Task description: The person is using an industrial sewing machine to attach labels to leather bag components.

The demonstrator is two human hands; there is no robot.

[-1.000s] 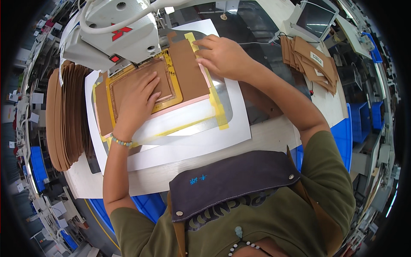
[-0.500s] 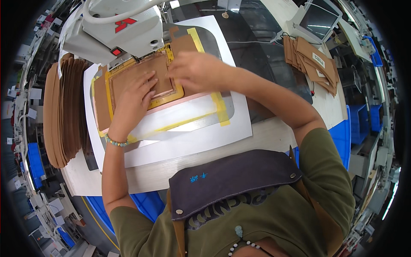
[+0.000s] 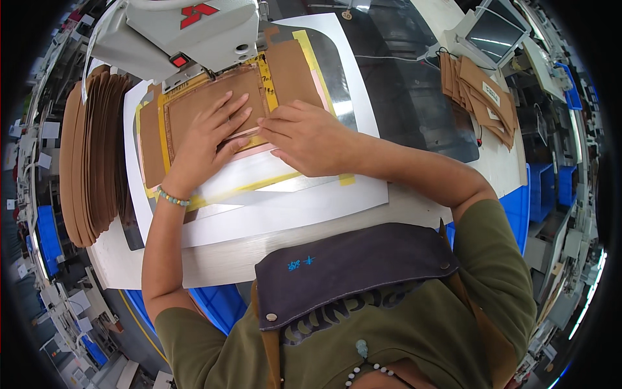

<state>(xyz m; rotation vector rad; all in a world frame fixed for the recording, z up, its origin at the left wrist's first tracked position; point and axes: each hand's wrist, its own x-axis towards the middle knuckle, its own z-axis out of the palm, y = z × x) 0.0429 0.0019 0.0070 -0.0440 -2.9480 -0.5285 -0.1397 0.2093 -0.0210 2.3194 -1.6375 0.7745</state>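
Note:
A brown leather-like panel (image 3: 188, 107) lies flat inside a yellow-edged frame (image 3: 267, 84) under the sewing machine head (image 3: 188, 42). My left hand (image 3: 210, 139) rests palm down on the panel's lower part, fingers spread. At the frame's lower right corner, the fingertips of my right hand (image 3: 311, 139) touch the panel's edge, with the thumb held apart. That hand covers much of the corner. Beneath the frame is a clear plate with yellow tape (image 3: 256, 186), over a white sheet (image 3: 363, 188).
Brown pieces (image 3: 91, 155) stand stacked at the left. Several flat brown pieces with white labels (image 3: 483, 97) lie at the right, near a screen (image 3: 495, 29). Blue bins (image 3: 543, 188) are beyond the table's right edge.
My right hand has come down and toward me, from above the frame's right side to its lower right corner. My left hand stays on the panel.

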